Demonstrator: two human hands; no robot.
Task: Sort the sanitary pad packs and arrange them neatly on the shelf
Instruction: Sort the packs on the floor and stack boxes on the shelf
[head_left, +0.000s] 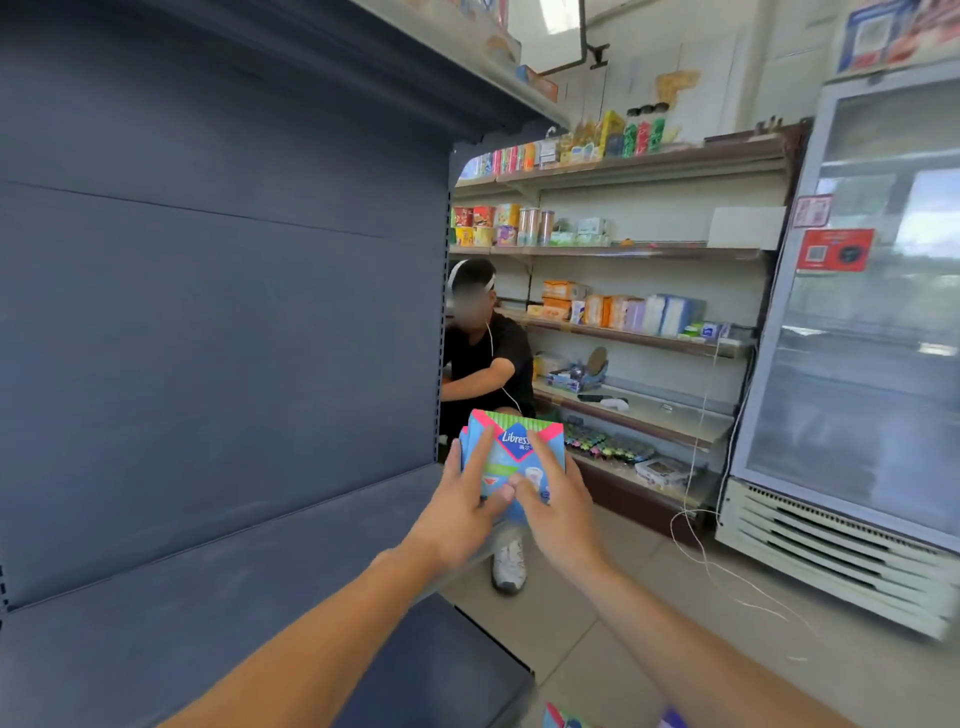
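Both hands hold a small stack of blue sanitary pad packs (511, 457) upright at the right end of the dark grey shelf (218, 571). The left hand (457, 512) grips its left side, the right hand (558, 512) its right, fingers (540, 454) across the front. Behind sits a person in black (483, 364); a glass-door fridge (852, 338) stands right.

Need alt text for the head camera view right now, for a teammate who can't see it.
Both hands, left hand and right hand, hold a small stack of blue Libresse pad packs upright at the right end of a dark grey shelf. Behind, a seated person in black, stocked wall shelves and a glass-door cooler.
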